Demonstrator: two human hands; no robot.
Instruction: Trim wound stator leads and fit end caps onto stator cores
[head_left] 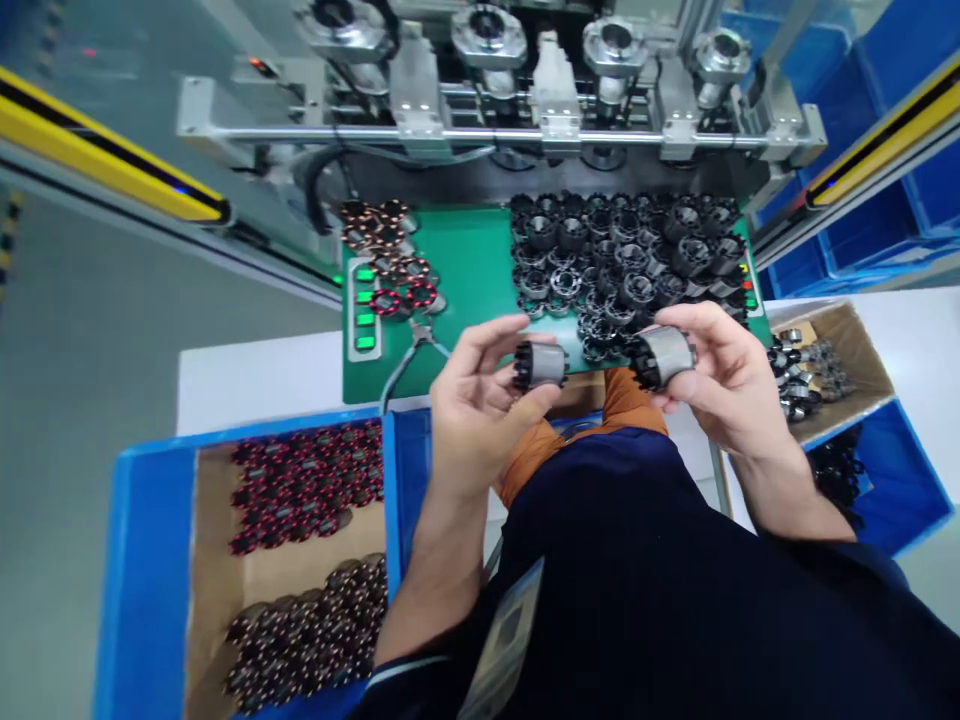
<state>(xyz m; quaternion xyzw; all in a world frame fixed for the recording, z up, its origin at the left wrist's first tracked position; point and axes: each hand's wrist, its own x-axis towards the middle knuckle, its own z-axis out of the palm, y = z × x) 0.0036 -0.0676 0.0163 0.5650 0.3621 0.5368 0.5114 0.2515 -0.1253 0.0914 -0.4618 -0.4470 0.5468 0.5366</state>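
Between the thumb and fingers of my left hand (pixel 480 410) is a motor stator core (pixel 546 366), a grey metal ring with black toothed plastic at its end. My right hand (pixel 731 375) grips another stator core (pixel 664 358) of the same kind, tilted, its black teeth facing left. Both are held apart from each other above the front edge of the green work mat (pixel 465 260). Just beyond my hands, many similar unwound stator cores (pixel 630 255) crowd the right side of the mat. Wound stators (pixel 390 255) with copper and red coils sit at its left.
Pliers (pixel 420 345) lie near the mat's left front. A machine (pixel 551 100) with several round metal fixtures spans the back. A blue bin (pixel 150 560) at left holds rows of wound stators. At right are a cardboard box (pixel 862 340) of metal parts and a blue bin (pixel 907 490).
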